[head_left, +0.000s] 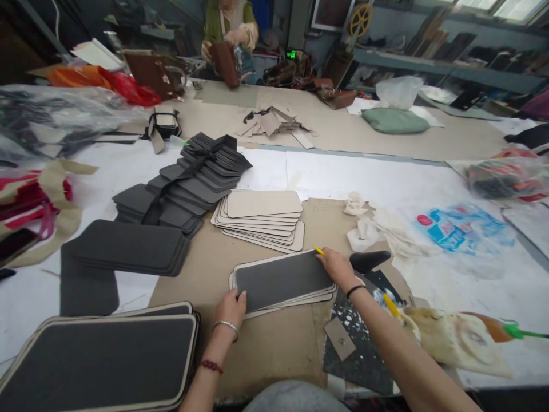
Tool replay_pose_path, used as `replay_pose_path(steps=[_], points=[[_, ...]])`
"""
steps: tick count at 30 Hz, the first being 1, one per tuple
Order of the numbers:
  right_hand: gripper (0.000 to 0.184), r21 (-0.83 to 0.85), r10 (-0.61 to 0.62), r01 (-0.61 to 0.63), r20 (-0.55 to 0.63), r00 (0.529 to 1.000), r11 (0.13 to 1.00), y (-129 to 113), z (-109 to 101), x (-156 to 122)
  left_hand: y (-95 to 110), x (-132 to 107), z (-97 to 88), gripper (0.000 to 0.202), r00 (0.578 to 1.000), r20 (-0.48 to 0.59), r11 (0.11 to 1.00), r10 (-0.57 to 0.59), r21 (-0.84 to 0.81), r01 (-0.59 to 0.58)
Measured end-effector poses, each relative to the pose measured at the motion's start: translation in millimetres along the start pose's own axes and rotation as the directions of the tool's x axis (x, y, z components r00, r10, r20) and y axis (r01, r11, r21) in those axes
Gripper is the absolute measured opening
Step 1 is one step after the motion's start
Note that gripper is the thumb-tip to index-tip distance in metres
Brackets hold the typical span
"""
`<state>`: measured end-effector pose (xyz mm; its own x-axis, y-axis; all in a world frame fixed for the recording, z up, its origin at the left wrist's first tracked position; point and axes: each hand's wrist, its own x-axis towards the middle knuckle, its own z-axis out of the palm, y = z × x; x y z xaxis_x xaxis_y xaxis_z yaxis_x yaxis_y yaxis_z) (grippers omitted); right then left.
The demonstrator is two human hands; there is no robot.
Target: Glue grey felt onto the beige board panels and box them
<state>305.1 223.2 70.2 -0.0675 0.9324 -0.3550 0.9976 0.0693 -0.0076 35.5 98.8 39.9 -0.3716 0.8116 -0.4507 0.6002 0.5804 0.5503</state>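
Note:
A dark grey rounded panel (283, 278) lies on top of a small stack of beige-edged boards in front of me. My left hand (230, 306) rests on its near left corner, fingers curled down onto the edge. My right hand (338, 268) presses on the panel's right end and holds a thin yellow tool (318, 250) that sticks out past the fingers. A stack of plain beige boards (261, 218) sits just beyond.
Finished grey-on-beige panels (103, 357) are stacked at the near left; loose dark grey pieces (128, 246) and a long fanned pile (189, 183) lie farther left. Crumpled white rags (364, 226), plastic bags (463, 229) and a stained cloth (454, 337) lie right. Another person (231, 28) works at the far end.

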Motion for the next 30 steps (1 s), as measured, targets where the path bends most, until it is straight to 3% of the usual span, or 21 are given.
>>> replay_pose_path(steps=[9, 20, 30], points=[[0.027, 0.117, -0.015, -0.001, 0.132, 0.991, 0.993, 23.2, 17.5, 16.2, 2.3, 1.5, 3.7, 0.032, 0.999, -0.005, 0.996, -0.034, 0.08, 0.034], [0.023, 0.139, -0.064, 0.047, 0.119, 0.991, 0.989, 30.7, 31.8, 27.1, -2.5, 7.6, 9.0, 0.034, 0.985, -0.036, 0.984, -0.167, -0.059, 0.165], [0.024, 0.156, -0.024, 0.003, 0.134, 0.991, 0.988, 26.5, 29.0, 24.9, 1.8, 4.2, 4.7, 0.034, 0.98, -0.036, 0.981, -0.195, -0.034, 0.193]])
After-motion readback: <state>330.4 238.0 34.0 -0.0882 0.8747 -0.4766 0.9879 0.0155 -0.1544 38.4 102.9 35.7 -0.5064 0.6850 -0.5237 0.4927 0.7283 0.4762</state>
